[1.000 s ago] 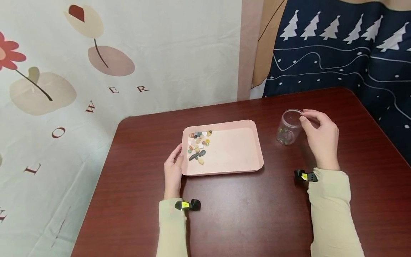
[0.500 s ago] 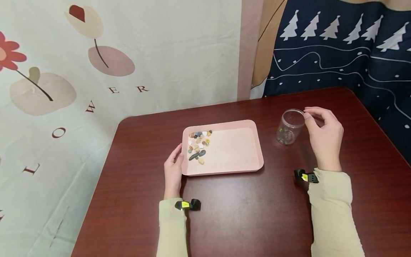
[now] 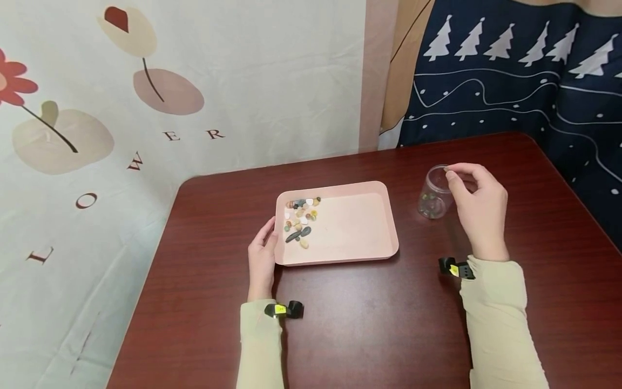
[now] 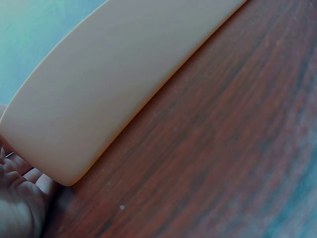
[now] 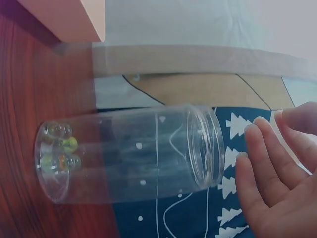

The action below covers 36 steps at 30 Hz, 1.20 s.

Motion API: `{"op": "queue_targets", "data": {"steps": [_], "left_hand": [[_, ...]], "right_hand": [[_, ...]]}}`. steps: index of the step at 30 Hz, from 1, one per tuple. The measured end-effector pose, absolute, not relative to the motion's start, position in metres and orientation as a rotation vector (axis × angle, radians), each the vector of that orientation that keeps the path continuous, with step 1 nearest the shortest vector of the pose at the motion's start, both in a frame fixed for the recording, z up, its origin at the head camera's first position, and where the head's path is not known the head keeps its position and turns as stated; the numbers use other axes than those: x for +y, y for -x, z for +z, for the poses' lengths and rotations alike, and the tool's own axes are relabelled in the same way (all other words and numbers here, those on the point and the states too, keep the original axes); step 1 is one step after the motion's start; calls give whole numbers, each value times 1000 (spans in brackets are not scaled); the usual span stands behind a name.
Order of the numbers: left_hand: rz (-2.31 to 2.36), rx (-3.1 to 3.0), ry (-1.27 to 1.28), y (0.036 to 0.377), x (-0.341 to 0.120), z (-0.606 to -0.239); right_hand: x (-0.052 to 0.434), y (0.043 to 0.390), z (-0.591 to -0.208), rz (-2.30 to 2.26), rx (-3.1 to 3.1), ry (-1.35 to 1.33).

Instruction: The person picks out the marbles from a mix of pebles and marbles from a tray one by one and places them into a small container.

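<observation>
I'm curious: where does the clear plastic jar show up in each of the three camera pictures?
Head view: the clear jar stands right of centre, beside the right hand.
Left wrist view: not in it; only the pink tray and the table show.
Right wrist view: fills the middle, lying sideways in the picture.
Shared landmark: the pink tray, at top left there.

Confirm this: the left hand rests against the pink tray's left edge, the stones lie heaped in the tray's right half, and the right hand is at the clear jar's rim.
One thing is wrong: the stones lie in the left half of the pink tray, near the left hand, as the head view shows. The right hand is indeed at the rim of the clear jar.
</observation>
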<state>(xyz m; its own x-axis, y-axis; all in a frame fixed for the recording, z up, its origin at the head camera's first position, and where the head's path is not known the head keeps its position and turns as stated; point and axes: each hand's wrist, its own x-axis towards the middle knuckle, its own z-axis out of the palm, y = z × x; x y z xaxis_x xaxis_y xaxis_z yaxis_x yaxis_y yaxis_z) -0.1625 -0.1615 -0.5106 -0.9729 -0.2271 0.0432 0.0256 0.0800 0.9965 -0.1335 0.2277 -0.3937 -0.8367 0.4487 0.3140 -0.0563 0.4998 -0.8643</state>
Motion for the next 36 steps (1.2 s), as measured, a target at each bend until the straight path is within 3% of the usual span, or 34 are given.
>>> {"op": "queue_targets", "data": {"steps": [36], "left_hand": [[-2058,-2135,-229,160,-161,-510]], "right_hand": [[173,141,-401,1331,-2363,-59]]}}
